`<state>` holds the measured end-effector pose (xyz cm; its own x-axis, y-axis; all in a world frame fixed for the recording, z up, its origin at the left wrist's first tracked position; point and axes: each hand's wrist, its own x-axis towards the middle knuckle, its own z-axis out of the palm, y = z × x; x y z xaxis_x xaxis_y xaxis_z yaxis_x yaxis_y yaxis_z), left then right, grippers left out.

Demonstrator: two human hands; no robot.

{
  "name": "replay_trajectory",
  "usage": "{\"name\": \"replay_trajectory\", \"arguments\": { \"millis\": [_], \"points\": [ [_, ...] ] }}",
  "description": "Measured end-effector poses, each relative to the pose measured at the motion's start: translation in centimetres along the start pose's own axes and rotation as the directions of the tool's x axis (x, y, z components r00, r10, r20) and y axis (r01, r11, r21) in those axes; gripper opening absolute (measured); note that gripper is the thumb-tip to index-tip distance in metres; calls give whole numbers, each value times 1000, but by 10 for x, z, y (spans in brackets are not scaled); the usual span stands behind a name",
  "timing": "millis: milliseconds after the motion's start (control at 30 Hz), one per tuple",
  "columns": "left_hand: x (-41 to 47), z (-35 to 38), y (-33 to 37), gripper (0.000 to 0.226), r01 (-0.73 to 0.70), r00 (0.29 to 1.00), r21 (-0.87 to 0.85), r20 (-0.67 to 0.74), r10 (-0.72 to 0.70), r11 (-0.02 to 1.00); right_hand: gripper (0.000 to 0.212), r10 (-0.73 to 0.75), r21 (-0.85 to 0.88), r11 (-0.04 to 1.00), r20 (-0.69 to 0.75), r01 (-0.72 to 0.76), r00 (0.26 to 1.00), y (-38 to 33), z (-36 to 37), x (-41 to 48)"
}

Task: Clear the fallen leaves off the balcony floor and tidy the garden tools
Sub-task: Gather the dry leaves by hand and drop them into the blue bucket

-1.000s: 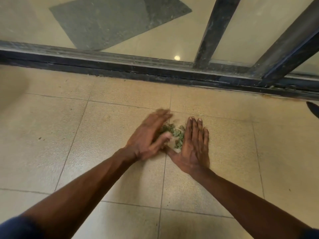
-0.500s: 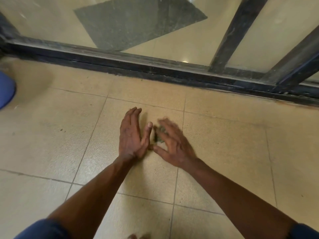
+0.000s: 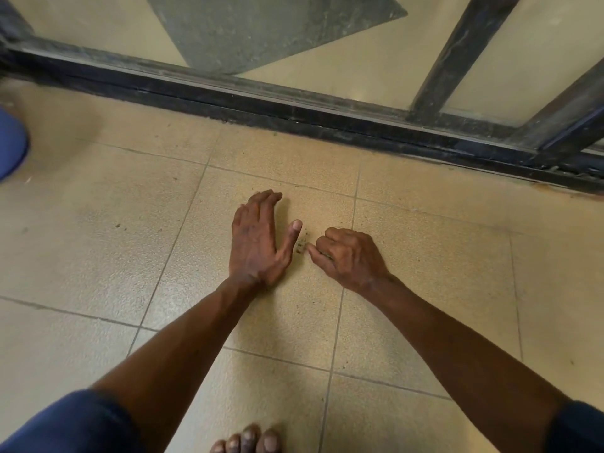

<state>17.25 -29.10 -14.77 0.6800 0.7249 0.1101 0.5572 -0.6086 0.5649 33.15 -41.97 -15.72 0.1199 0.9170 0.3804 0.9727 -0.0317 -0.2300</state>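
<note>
The green pile that lay between your hands a second ago is gone from sight. Your right hand (image 3: 349,256), flat beside it then, is now clenched knuckles-up on the floor (image 3: 425,289), thumb tucked along the curled fingers. Your left hand (image 3: 255,243), which was sweeping in, now rests on the tile, fingers gently arched, thumb spread toward the fist, gripping nothing. Your view has also shifted, so a blue object (image 3: 11,145) shows at the left edge.

My reading is that the leaves are gathered inside your right fist. None show between the fingers, so I can't confirm it, but the pile has nowhere else to be. That would make this sweep nearly done, with the handful not yet carried off.

What you can see of the leaves is only crumbs (image 3: 299,246): a few dark, dry specks on the tile between your left thumb and right knuckles, near both. They look brittle and tiny, likely too fine to pinch, better brushed together. A few more specks lie near the door track (image 3: 294,106). No garden tools are in view.
</note>
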Motion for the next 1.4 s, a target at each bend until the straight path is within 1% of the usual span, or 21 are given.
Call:
{"name": "replay_trajectory", "arguments": {
  "millis": [33,67,100,133,167,200,233,267,300,333,400,467,567,600,667,733,833,900,1133,1267,1400],
  "points": [
    [0,1,-1,75,-21,999,33,38,20,999,38,2,22,1000,10,-3,1000,2,-1,2],
    [-1,2,-1,77,-53,995,64,83,48,997,39,60,71,996,14,-61,998,2,-4,5],
    [-2,2,-2,80,-90,989,92,128,78,992,40,186,170,968,10,-185,983,1,-9,10],
    [-3,3,-3,83,-121,981,125,168,99,985,41,375,331,873,18,-360,927,-1,-15,15],
    [-3,4,-2,86,-145,973,165,205,110,976,42,598,523,665,54,-533,800,-3,-23,20],
    [-4,5,-1,89,-158,965,210,240,105,965,41,778,706,370,120,-604,617,-4,-30,24],
    [-7,7,4,91,-160,957,255,275,87,953,40,872,832,76,211,-550,441,-1,-39,24],
    [-11,9,10,93,-154,952,299,300,60,942,39,894,889,-150,309,-433,324,5,-47,21],
    [-15,12,16,94,-141,948,333,316,30,932,37,879,897,-311,397,-315,264,11,-53,16],
    [-18,15,27,96,-136,943,355,333,11,925,36,853,882,-422,464,-209,240,17,-60,9],
    [-21,26,50,99,-161,931,371,364,16,915,36,808,840,-539,538,-64,241,26,-71,-5],
    [-23,41,72,102,-230,908,344,413,74,910,37,780,805,-593,574,1,247,31,-77,-14],
    [-27,60,98,102,-454,795,212,535,286,865,39,751,761,-645,614,72,242,36,-88,-25],
    [-26,61,101,103,-508,765,170,539,352,844,40,742,747,-658,623,91,247,37,-91,-28],
    [-15,56,97,104,-565,782,222,453,429,795,41,727,728,-676,636,112,259,36,-96,-33],
    [6,45,93,102,-516,847,369,358,394,773,43,716,717,-688,648,110,259,35,-99,-38],
    [34,36,90,97,-427,890,466,367,270,775,48,696,700,-707,667,95,265,30,-103,-42],
    [42,38,91,92,-458,868,480,422,261,748,51,680,688,-721,679,83,276,28,-106,-45],
    [61,34,101,57,-656,740,434,530,414,618,46,649,668,-743,707,35,282,26,-109,-54],
    [47,35,96,44,-665,740,462,516,432,587,45,636,655,-755,720,31,279,27,-111,-56],
    [63,40,91,41,-729,672,395,566,477,559,43,644,657,-752,716,52,271,32,-113,-54]
  ]
}}
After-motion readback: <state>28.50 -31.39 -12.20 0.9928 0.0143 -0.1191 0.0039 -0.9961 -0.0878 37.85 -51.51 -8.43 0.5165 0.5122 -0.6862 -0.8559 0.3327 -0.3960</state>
